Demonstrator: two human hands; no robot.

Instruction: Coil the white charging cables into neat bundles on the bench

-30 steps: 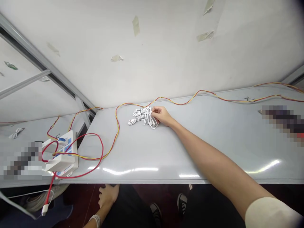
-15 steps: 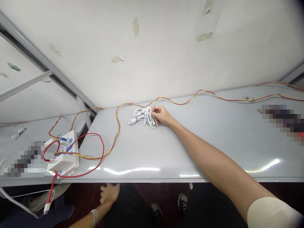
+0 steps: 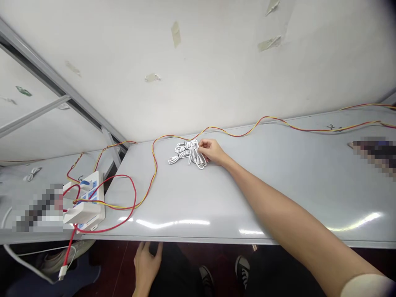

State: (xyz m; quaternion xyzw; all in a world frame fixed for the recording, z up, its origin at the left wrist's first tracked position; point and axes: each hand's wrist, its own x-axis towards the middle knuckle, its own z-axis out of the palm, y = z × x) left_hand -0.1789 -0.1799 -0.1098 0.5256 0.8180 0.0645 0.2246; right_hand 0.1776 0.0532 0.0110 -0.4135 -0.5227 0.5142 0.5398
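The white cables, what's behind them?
Behind the white cables, a red-and-yellow wire runs along the grey tabletop, with the white wall beyond. The cables cover whatever lies right under them, and the right hand pinching them may hide a bit more.

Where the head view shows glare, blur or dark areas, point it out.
Head view: bright glare streaks across the near part of the table; pixelated patches at far left and right hide detail; the top right corner is dark; the right hand and white cables look fairly sharp.

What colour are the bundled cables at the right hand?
The bundled cables are white; head view.
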